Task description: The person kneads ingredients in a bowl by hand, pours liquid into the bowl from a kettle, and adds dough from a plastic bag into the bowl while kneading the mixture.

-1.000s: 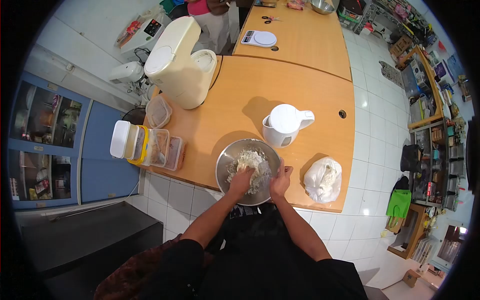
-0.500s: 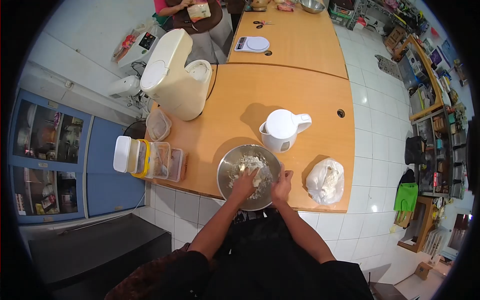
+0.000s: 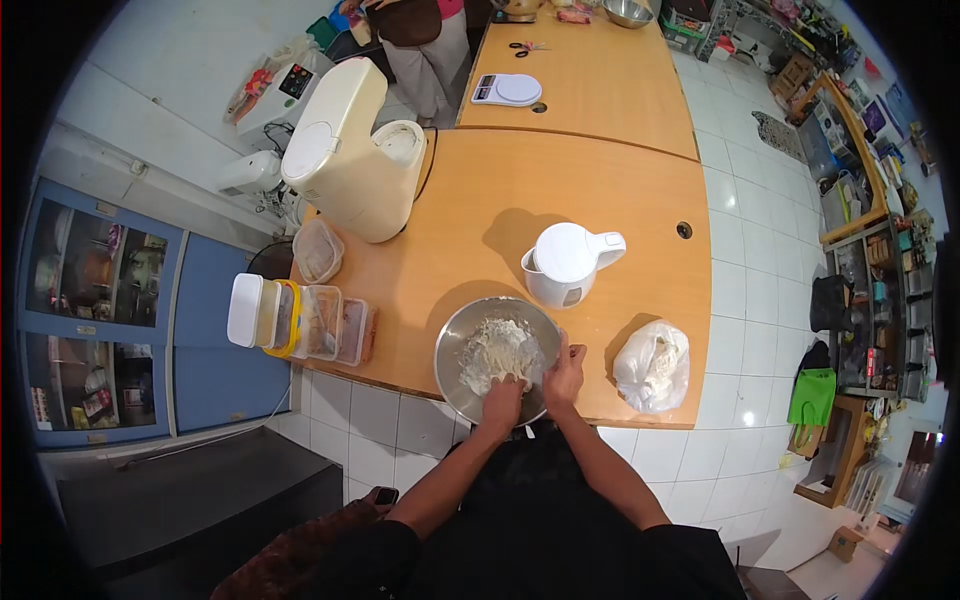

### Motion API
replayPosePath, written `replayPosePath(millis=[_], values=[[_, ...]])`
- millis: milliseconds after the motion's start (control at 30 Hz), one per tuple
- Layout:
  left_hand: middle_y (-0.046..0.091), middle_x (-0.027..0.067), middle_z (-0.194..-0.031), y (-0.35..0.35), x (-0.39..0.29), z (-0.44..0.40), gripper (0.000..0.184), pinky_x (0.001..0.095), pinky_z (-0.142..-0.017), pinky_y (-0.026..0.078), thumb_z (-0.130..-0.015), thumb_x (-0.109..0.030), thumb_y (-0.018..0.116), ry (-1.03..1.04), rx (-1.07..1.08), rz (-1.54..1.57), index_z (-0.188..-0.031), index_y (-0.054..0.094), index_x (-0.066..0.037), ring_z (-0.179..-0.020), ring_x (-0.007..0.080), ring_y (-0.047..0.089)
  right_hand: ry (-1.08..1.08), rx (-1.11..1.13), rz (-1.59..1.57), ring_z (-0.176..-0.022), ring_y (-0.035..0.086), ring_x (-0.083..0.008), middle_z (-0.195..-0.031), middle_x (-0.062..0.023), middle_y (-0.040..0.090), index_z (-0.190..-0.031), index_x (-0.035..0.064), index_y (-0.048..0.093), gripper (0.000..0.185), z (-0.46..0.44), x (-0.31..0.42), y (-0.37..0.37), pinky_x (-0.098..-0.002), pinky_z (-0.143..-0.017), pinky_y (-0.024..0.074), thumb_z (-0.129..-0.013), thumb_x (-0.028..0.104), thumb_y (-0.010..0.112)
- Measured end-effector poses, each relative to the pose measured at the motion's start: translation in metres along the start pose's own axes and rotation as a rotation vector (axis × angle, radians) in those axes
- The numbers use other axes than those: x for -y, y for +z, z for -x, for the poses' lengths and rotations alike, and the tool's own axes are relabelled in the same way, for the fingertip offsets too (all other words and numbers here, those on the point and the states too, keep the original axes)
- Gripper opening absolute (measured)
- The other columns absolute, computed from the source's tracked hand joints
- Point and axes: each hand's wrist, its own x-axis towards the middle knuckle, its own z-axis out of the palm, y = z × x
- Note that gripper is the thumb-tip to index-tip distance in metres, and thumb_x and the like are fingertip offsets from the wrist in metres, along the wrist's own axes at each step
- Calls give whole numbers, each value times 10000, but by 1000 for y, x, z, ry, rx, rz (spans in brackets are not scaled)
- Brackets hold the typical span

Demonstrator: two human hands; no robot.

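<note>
Near the table's front edge stands a steel mixing bowl (image 3: 452, 347) with a white, crumbly flour dough (image 3: 497, 348) inside. My left hand (image 3: 506, 397) reaches into the near side of the bowl, its fingers curled into the dough; the fingertips are partly hidden. At the bowl's right side, my right hand (image 3: 563, 381) is closed on the rim. A white electric kettle (image 3: 566, 254) stands just behind the bowl. To the right of my right hand lies a plastic bag of white flour-like powder (image 3: 653, 368).
A large cream stand mixer (image 3: 345, 165) stands at the back left, with several plastic tubs (image 3: 322, 320) on the left edge. Farther off are a kitchen scale (image 3: 508, 90), scissors (image 3: 527, 48) and another person (image 3: 430, 65). Shelves (image 3: 868, 290) line the right wall.
My left hand has moved from the middle of the bowl toward its near side, uncovering more dough. My right hand stays at the rim. The person at the back has shifted.
</note>
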Motion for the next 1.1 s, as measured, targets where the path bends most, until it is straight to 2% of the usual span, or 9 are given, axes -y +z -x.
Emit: replayPosePath(millis=[133,233,333,433,533,633,733,933,1100], values=[[640,172,-1122,-29,13,-1,464,463,-942,494,-707,47,628,98,113,126,-1148,678,-88,-1080,385,599,15,0,27,-876,569,-359,-1019,-156,460,-1438,170,481,760,0,-4,1,-468,-734,499,-734,-112,518],[613,208,-1217,-66,17,-9,509,458,-924,498,-687,36,667,38,75,175,-1183,665,-77,-1143,359,592,-4,-15,-3,-879,564,-365,-1014,-162,459,-1443,166,474,760,2,-13,3,-465,-728,496,-733,-104,507],[578,228,-1272,-118,3,-5,591,459,-980,473,-701,44,658,188,-138,291,-1278,613,-78,-1199,398,547,-14,-2,-19,-875,563,-367,-997,-166,459,-1448,165,467,776,2,-7,2,-462,-726,494,-721,-103,504],[492,257,-1362,-150,-23,6,705,488,-1024,440,-709,37,659,231,-379,181,-1388,513,-85,-1253,461,476,2,14,-31,-856,562,-362,-976,-161,460,-1448,165,471,787,5,-9,5,-457,-716,493,-708,-102,503],[400,266,-1448,-100,-10,-8,815,518,-1045,427,-689,-12,708,219,-509,155,-1450,427,-96,-1284,504,426,-18,-22,-7,-824,558,-351,-964,-153,461,-1441,163,484,789,6,-8,7,-448,-696,492,-697,-99,506],[368,263,-1478,-13,21,-12,811,513,-1037,448,-690,-78,733,156,-55,-190,-1441,429,-92,-1289,502,431,-22,1,-31,-871,577,-382,-1021,-160,455,-1451,175,455,785,4,-6,2,-487,-724,495,-714,-84,534],[385,236,-1484,8,18,0,722,506,-1003,482,-740,-97,691,70,115,-79,-1419,446,-87,-1307,460,440,-4,49,-41,-904,586,-401,-1045,-169,454,-1453,174,448,786,7,-8,-1,-504,-748,499,-716,-78,550],[585,205,-1299,-19,30,1,520,482,-890,530,-800,-48,579,162,126,-20,-1318,560,-96,-1154,388,590,-12,-11,-9,-897,579,-398,-1036,-173,459,-1450,145,455,791,8,-15,4,-492,-751,497,-700,-85,552],[617,203,-1236,-72,3,-9,533,480,-884,528,-774,-50,599,24,72,58,-1302,585,-122,-1106,390,610,-36,12,-83,-901,572,-391,-1029,-168,457,-1452,133,453,789,11,-10,-3,-484,-762,490,-701,-84,558]])
